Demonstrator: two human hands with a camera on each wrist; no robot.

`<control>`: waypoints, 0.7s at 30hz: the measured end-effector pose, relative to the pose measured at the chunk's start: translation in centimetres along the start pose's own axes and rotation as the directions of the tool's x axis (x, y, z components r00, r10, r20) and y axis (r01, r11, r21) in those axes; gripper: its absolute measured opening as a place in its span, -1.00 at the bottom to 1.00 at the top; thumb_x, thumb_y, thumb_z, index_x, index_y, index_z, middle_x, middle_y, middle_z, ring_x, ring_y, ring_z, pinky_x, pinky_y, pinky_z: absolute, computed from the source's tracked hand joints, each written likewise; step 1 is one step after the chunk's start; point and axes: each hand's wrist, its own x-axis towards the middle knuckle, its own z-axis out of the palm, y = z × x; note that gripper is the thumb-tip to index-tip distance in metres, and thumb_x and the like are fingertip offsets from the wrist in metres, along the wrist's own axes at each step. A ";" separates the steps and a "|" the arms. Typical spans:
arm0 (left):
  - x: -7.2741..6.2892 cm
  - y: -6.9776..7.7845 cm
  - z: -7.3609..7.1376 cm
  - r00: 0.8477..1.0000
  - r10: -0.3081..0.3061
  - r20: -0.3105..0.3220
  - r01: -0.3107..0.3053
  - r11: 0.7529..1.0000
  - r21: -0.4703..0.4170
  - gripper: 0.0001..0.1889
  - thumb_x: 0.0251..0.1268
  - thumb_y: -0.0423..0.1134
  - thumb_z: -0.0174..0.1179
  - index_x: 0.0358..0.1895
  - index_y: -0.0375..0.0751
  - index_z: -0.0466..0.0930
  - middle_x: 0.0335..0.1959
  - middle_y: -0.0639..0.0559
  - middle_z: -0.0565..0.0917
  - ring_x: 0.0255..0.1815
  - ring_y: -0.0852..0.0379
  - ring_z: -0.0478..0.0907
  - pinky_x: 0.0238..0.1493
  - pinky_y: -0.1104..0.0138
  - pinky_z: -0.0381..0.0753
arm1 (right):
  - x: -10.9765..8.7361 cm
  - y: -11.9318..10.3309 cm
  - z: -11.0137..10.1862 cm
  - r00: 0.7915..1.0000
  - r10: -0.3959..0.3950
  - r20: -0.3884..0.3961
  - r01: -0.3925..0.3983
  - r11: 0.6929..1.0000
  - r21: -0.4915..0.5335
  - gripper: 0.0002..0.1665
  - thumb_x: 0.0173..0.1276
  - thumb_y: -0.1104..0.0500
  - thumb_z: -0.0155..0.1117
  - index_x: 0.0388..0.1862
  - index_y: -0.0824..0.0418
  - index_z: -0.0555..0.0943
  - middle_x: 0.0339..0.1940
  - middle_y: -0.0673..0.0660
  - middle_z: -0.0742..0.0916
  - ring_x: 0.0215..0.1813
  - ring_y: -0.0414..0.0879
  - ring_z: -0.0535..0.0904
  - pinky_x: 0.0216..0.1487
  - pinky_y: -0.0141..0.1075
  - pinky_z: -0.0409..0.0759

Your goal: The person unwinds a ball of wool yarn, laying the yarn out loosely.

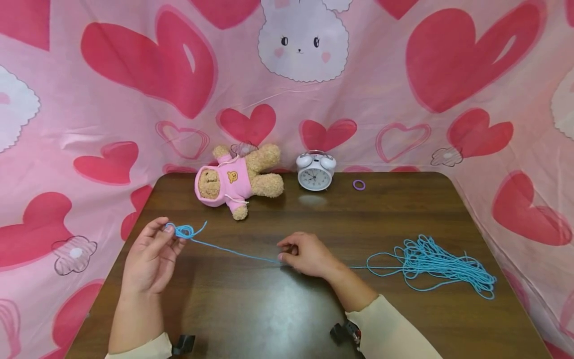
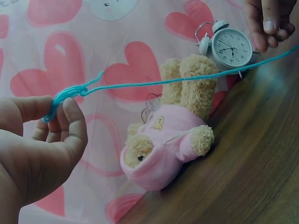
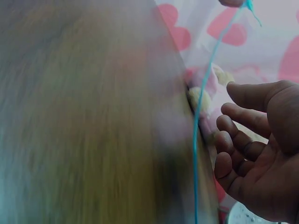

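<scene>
At the left, my left hand (image 1: 154, 257) pinches a small looped bundle of blue yarn (image 1: 185, 231) between thumb and fingers, held up over the table. A short loose end sticks up from the bundle. From there a single strand (image 2: 135, 86) runs taut to the right. My right hand (image 1: 309, 255) hovers beside that strand, its fingers loosely bent. In the right wrist view the strand passes just off the fingertips (image 3: 223, 163), with nothing between thumb and fingers. Further right, the strand leads into a loose heap of blue yarn (image 1: 441, 267) on the table.
A teddy bear in a pink hoodie (image 1: 237, 179) lies on its back at the rear left of the dark wooden table (image 1: 251, 319). Right of it stands a white twin-bell alarm clock (image 1: 315, 172), then a purple ring (image 1: 358, 185). A pink heart-print curtain (image 1: 367, 99) hangs behind.
</scene>
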 end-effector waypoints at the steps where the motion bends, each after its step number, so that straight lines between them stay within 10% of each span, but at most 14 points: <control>1: 0.0 0.0 0.0 1.000 0.003 -0.008 -0.003 1.000 0.008 -0.68 0.62 -0.58 -0.19 0.09 -0.30 0.56 -0.16 -0.17 0.68 -0.20 -0.03 0.74 -0.04 0.28 0.72 | 0.2 -0.2 0.3 1.000 -0.009 0.011 0.009 1.000 -0.006 -0.70 0.33 0.15 0.49 0.00 0.23 0.78 -0.23 -0.01 0.73 -0.34 -0.30 0.57 -0.24 -0.37 0.58; 21: -0.1 0.2 0.1 0.999 0.042 -0.019 -0.042 0.999 -0.026 -0.69 0.59 -0.62 -0.19 0.06 -0.37 0.56 -0.19 -0.20 0.67 -0.21 -0.06 0.73 -0.07 0.27 0.73 | 2.3 -3.0 3.1 0.992 -0.123 0.033 0.126 0.988 -0.090 -0.88 0.35 0.10 0.48 -0.17 0.05 0.83 -0.26 -0.09 0.76 -0.27 -0.22 0.61 -0.16 -0.41 0.52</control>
